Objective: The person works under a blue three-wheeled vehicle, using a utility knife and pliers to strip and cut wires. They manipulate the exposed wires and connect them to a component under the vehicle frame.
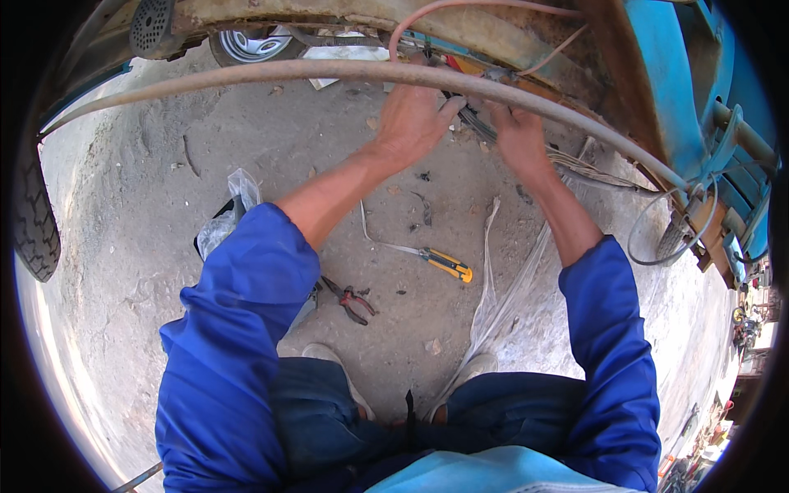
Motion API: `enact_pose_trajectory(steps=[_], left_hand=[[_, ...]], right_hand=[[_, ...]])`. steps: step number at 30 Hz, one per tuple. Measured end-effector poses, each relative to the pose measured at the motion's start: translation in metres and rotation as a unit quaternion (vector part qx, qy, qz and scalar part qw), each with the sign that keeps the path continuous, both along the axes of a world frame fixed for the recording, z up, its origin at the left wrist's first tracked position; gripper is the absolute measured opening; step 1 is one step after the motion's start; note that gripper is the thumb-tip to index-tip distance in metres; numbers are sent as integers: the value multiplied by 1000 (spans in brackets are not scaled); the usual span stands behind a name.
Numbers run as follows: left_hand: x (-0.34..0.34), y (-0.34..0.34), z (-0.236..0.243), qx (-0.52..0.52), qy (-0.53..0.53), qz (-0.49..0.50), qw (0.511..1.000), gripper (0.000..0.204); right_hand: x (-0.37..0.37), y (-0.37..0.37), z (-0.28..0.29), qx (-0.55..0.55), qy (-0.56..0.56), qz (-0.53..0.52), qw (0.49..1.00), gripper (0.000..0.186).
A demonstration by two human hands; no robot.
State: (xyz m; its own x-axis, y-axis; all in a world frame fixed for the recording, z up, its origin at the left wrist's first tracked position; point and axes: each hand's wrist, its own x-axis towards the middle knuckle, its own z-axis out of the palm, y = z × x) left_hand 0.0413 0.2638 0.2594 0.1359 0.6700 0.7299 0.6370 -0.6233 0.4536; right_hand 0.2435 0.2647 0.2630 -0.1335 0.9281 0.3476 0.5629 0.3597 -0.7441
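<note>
A bundle of wires (478, 125) runs under a rusty curved bar (329, 71), beneath the edge of a vehicle frame. My left hand (408, 119) reaches up to the bundle, thumb against it; the bar covers part of the fingers. Close by on the right, my right hand (519, 135) is closed around the same bundle, fingertips partly hidden by the bar. Lighter loose wires (583, 167) trail from the bundle toward the right. On the ground below lie a yellow utility knife (446, 264) and red-handled pliers (351, 304).
Blue metal parts (670, 74) with a looped cable stand at the right. A tyre (37, 218) is at the far left, and a wheel (253, 45) lies beyond the bar. A clear plastic bag (218, 230) sits by my left sleeve. Plastic strips (493, 304) stretch over the ground.
</note>
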Motion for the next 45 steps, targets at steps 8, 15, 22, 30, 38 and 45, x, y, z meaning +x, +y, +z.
enact_pose_trajectory(steps=[8,15,22,30,38,45], left_hand=[[-3,20,8,-13,27,-141,990,6],[-7,25,5,-1,18,-171,985,5],[-9,30,-4,-49,10,-190,980,23],[-14,34,-2,-102,-48,-275,955,18],[-5,28,0,-111,-52,-232,965,20],[-13,19,14,-158,-12,-230,960,30]], right_hand=[[5,-8,12,-44,57,35,997,23],[1,-8,8,38,49,52,997,15],[-7,-10,8,230,-41,51,971,17],[-13,-29,20,180,-30,30,983,14],[-10,-25,18,253,-79,27,964,18],[-18,-29,27,217,3,41,975,11]])
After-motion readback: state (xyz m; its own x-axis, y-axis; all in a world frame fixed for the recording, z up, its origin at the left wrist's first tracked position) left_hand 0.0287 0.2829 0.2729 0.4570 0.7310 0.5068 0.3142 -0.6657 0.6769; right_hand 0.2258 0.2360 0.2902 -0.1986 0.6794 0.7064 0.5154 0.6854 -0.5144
